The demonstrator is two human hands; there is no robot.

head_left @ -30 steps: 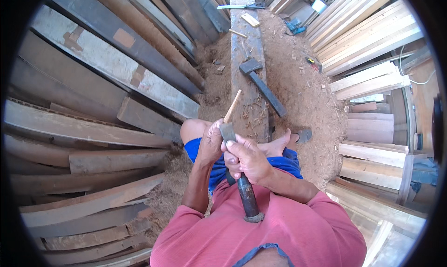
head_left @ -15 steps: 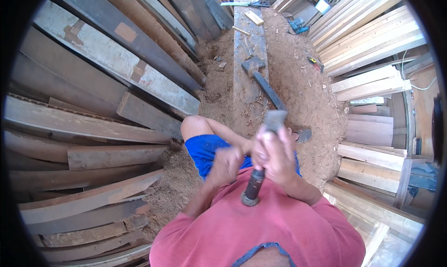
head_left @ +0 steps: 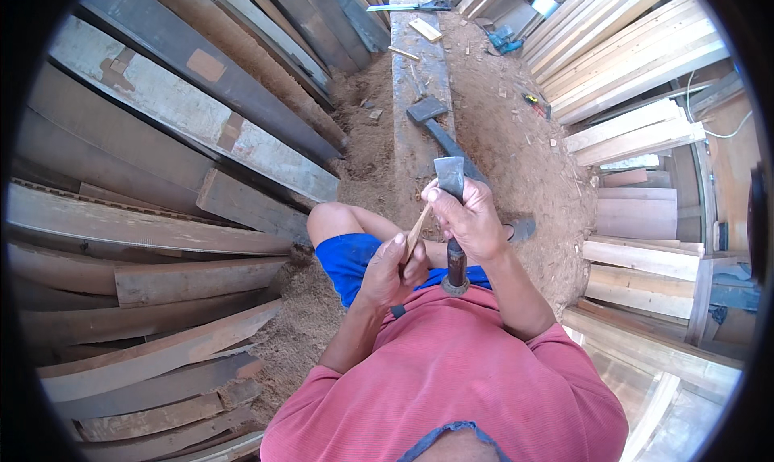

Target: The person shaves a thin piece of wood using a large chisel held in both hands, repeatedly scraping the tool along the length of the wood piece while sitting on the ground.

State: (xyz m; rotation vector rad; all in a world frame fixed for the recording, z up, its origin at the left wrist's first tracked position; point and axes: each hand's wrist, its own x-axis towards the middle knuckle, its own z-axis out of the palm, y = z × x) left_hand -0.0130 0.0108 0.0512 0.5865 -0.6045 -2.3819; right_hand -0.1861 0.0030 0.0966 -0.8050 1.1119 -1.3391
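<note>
My right hand (head_left: 476, 224) is wrapped around a wide chisel (head_left: 449, 172), its blade pointing away from me and its dark handle running back toward my shirt. My left hand (head_left: 384, 272) grips a thin, pale sliver of wood (head_left: 417, 230). The sliver slants up from my left fingers, and its far end meets the fingertips of my right hand. Beyond the chisel, a dark mallet (head_left: 427, 109) lies on a long plank bench (head_left: 408, 143), its handle partly hidden behind my right hand and the chisel.
Farther along the bench lie a saw (head_left: 419, 6), a small wood block (head_left: 425, 30) and a stick (head_left: 404, 53). A teal power tool (head_left: 505, 40) rests on the shaving-covered ground. Stacked boards (head_left: 185, 115) line the left, pale lumber (head_left: 621, 51) the right.
Both hands were blurred by motion before and are now sharp. The wood sliver now shows between them. The chisel has moved slightly left and nearer the mallet, its handle shifting right.
</note>
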